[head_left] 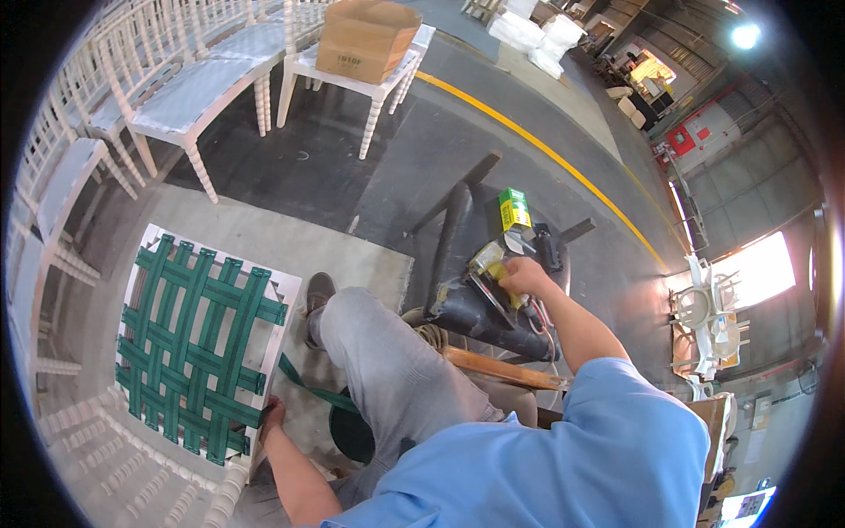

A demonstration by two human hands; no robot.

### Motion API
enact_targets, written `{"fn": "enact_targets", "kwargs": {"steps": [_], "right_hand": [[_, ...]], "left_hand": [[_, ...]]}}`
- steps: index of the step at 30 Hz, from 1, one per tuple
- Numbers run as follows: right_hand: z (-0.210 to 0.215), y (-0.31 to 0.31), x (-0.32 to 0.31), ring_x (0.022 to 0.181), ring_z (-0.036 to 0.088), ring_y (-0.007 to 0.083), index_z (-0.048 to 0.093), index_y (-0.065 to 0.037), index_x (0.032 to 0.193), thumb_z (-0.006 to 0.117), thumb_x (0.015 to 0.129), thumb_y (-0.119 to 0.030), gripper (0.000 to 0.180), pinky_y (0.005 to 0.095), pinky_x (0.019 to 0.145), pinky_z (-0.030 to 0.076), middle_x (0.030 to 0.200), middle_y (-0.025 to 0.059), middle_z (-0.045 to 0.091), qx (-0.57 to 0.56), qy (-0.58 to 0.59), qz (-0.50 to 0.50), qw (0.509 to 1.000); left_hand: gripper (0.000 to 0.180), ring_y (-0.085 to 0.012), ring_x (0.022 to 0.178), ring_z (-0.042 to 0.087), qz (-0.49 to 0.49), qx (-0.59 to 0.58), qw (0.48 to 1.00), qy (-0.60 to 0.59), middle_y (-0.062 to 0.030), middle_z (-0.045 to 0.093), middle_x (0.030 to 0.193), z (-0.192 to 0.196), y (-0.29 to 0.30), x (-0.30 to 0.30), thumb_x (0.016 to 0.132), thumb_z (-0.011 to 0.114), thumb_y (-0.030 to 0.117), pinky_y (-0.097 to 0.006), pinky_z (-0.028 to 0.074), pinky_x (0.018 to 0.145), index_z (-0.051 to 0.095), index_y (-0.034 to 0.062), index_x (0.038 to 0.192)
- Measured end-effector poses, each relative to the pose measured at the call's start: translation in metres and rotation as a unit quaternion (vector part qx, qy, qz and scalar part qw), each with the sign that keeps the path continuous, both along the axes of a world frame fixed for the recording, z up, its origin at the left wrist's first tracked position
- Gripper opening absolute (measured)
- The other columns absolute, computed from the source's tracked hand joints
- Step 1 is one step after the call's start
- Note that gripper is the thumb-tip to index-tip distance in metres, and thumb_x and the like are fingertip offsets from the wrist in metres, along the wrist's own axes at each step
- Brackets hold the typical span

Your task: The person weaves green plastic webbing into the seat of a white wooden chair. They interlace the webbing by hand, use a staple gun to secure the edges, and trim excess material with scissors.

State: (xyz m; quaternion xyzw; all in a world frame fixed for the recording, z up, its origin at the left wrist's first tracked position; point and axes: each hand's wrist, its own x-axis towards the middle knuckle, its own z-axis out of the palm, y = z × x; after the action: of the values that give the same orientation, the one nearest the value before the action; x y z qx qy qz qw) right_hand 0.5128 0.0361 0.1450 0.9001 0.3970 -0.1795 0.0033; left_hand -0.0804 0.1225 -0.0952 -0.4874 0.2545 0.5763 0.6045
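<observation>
A white chair frame [283, 304] stands at my left, its seat woven with green webbing [189, 343]. My left hand [272, 417] is at the frame's near right edge, fingers closed on the end of a webbing strap. A loose length of webbing [317, 387] trails from the frame to a dark green roll [352, 433] by my leg. On my right, my right hand [523, 276] is wrapped round a yellow and grey staple gun [489, 259] with a hose at its handle. The staple gun is over the black padded seat [453, 304]; my fingers partly hide it.
A green and yellow box [514, 209] and a black tool [547, 246] lie on the black seat. White chairs [198, 88] crowd the upper left, one bearing a cardboard box [367, 40]. A wooden bar [502, 367] is beside my leg. A yellow line [537, 143] crosses the floor.
</observation>
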Motion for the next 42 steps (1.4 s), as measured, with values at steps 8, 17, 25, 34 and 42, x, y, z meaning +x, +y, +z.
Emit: {"fn": "enact_targets", "kwargs": {"steps": [8, 17, 25, 34, 42], "right_hand": [[0.012, 0.012, -0.036, 0.097, 0.063, 0.0211, 0.058, 0.0, 0.121, 0.068, 0.059, 0.004, 0.063, 0.0339, 0.085, 0.051, 0.107, 0.0071, 0.065, 0.152, 0.271, -0.009, 0.951], [0.105, 0.051, -0.194, 0.105, 0.062, 0.0185, 0.058, -0.002, 0.126, 0.076, 0.083, -0.009, 0.048, 0.035, 0.094, 0.047, 0.115, 0.0067, 0.066, 0.099, 0.408, 0.086, 0.904], [0.055, 0.073, -0.42, 0.099, 0.064, 0.0163, 0.062, 0.0, 0.121, 0.069, 0.092, -0.01, 0.032, 0.0333, 0.092, 0.049, 0.109, 0.0073, 0.069, -0.027, 0.571, 0.224, 0.79], [-0.008, 0.074, -0.479, 0.056, 0.054, 0.0097, 0.057, -0.003, 0.108, 0.068, 0.095, -0.018, 0.024, 0.0263, 0.047, 0.046, 0.082, 0.0018, 0.06, -0.087, 0.505, 0.236, 0.826], [-0.016, 0.068, -0.483, 0.05, 0.053, 0.0084, 0.056, -0.003, 0.117, 0.071, 0.093, -0.024, 0.035, 0.026, 0.044, 0.045, 0.077, 0.0008, 0.061, -0.062, 0.48, 0.259, 0.836]], "left_hand": [[0.037, -0.0235, 0.083, 0.066, 0.047, 0.015, 0.998, 0.049, -0.0033, 0.069, 0.092, -0.013, -0.013, -0.016, 0.094, 0.046, 0.048, -0.043, 0.056, 0.068, 0.066, 0.0174, 0.101], [0.033, -0.0249, 0.076, 0.069, 0.046, 0.017, 0.997, -0.066, -0.0057, 0.07, 0.086, -0.003, -0.015, -0.01, 0.096, 0.046, 0.042, -0.046, 0.059, 0.061, 0.064, 0.0146, 0.098], [0.032, -0.025, 0.081, 0.068, 0.025, 0.028, 0.996, -0.079, -0.0034, 0.07, 0.09, -0.017, -0.012, -0.014, 0.095, 0.046, 0.046, -0.043, 0.055, 0.064, 0.063, 0.0191, 0.095], [0.036, -0.0271, 0.083, 0.06, 0.068, 0.01, 0.998, 0.001, -0.0011, 0.06, 0.085, 0.012, -0.021, -0.008, 0.089, 0.055, 0.057, -0.052, 0.046, 0.076, 0.054, 0.0227, 0.078], [0.037, -0.0245, 0.077, 0.061, 0.052, 0.051, 0.997, 0.016, -0.0003, 0.06, 0.078, 0.002, -0.015, -0.005, 0.087, 0.056, 0.055, -0.051, 0.046, 0.074, 0.052, 0.0222, 0.072]]}}
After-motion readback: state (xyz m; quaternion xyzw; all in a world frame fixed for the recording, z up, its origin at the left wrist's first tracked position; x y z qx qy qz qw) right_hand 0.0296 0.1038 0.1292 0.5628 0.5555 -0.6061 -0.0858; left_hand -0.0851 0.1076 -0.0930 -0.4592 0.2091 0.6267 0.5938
